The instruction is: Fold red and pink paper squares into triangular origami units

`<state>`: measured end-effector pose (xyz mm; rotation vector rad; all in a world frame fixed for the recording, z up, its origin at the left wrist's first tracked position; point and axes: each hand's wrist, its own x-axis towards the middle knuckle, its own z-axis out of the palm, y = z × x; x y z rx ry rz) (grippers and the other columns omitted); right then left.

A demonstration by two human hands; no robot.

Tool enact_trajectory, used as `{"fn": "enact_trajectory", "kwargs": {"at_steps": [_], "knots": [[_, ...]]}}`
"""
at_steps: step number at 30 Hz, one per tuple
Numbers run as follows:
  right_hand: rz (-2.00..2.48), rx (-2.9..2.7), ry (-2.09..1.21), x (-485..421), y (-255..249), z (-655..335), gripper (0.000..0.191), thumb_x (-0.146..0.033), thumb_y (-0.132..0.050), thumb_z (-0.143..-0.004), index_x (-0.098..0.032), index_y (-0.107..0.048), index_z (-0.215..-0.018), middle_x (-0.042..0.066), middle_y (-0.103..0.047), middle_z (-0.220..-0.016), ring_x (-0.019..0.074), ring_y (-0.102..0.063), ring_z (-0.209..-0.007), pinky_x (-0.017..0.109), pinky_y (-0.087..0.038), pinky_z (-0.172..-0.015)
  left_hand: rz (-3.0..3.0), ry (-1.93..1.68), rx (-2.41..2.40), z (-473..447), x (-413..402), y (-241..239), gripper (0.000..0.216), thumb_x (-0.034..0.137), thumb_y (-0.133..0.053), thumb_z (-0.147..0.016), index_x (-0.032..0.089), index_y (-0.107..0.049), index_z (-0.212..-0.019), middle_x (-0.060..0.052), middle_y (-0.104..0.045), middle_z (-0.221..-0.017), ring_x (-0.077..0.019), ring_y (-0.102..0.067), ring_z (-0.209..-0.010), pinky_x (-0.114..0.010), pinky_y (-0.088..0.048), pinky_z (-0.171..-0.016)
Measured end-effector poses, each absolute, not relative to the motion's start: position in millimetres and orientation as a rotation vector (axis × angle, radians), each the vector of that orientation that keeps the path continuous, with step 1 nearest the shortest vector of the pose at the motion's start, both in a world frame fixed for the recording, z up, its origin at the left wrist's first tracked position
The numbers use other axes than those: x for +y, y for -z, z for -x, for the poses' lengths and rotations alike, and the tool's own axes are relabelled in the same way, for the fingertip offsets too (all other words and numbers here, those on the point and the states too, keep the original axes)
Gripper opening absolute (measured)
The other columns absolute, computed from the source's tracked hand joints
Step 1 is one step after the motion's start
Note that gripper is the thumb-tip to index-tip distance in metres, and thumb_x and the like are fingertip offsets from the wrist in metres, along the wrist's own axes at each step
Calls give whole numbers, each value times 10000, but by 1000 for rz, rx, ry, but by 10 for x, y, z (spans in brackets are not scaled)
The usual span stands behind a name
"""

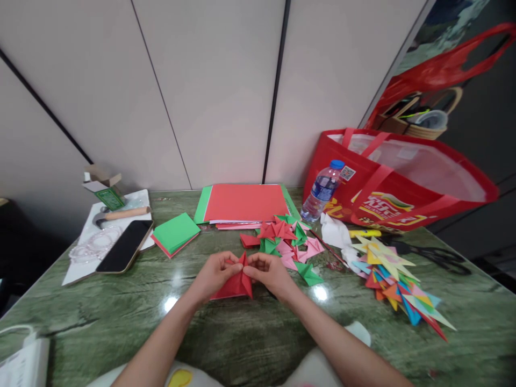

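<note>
On the glossy, green-veined bench (226, 344), left hand (215, 274) and right hand (269, 273) pinch one red origami piece (229, 288).

Both hands are close together, thumbs and fingers clamped on the red origami piece at the near middle, its crisp, pointed flap rising between them. Just beyond, angular red, green and pink paper units (278, 231) lie loosely heaped before a flat stack of red and green sheets (248, 203). A clear plastic bottle (322, 191), blue-capped and blue-labelled, stands beside a red tote bag (357, 185) bearing a QR code (347, 172) and pale lettering too skewed to read; its mouth gapes on a white lining. Behind, a woven basket (419, 131) holds a clear tub (432, 119).
</note>
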<state>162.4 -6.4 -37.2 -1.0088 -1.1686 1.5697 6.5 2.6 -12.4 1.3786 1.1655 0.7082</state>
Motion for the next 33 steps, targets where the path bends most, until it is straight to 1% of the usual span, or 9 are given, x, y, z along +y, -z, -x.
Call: {"fn": "enact_trajectory", "kwargs": {"at_steps": [4,8,12,18,20,25,30,33], "knots": [[1021,-1167,-1572,-61,401,-1626,284,-354,-723,-531,-165,-605,-707,-26,-607,-593,97,-537,-505,219,-448,-497,-1454,-701,1185,-63,20,109,315,425,-591,-671,124,-524,-606,63,-408,-471,-60,-314,-431,-168,-199,-411],[1048,-1151,-1559,-51,417,-1632,281,-320,-745,-497,-164,-582,-666,-36,-599,-550,95,-531,-473,221,-441,-489,-1436,-697,1184,-75,14,118,337,451,-589,-662,130,-517,-592,68,-386,-462,-59,-286,-425,-176,-178,-415],[1048,-1134,-1577,-44,420,-1632,285,-290,-752,-486,-157,-569,-659,-41,-591,-535,85,-517,-453,217,-435,-482,-1414,-661,1188,-84,12,126,340,458,-589,-658,129,-517,-604,70,-385,-456,-60,-284,-421,-178,-172,-420],[1058,-1141,-1559,-50,413,-1628,296,-264,-755,-473,-164,-540,-651,-55,-569,-526,83,-509,-448,219,-436,-474,-1408,-663,1183,-94,6,117,329,447,-587,-660,129,-520,-612,55,-433,-476,-65,-313,-435,-177,-193,-425],[1058,-1163,-1538,-53,411,-1627,301,-262,-754,-473,-166,-530,-651,-57,-561,-521,83,-502,-449,214,-427,-460,-1408,-663,1189,-98,4,113,326,443,-592,-654,129,-520,-607,57,-429,-468,-64,-309,-429,-177,-189,-422],[1057,-1205,-1508,-54,421,-1631,322,-249,-747,-485,-174,-492,-666,-69,-538,-508,70,-464,-427,192,-381,-425,-1430,-654,1215,-111,-1,106,312,424,-586,-659,125,-520,-597,69,-389,-446,-56,-277,-421,-172,-169,-412],[1061,-1267,-1480,-57,424,-1643,374,-252,-745,-488,-186,-384,-562,-99,-437,-463,52,-392,-390,176,-298,-396,-1451,-631,1226,-119,-2,119,290,402,-578,-665,124,-526,-604,74,-380,-444,-55,-271,-420,-172,-164,-410],[1101,-1364,-1414,-59,426,-1652,338,-260,-722,-528,-179,-393,-523,-93,-402,-440,52,-354,-398,181,-251,-402,-1452,-626,1219,-119,0,134,269,380,-575,-671,125,-527,-603,72,-385,-448,-57,-272,-426,-175,-165,-412]]}}
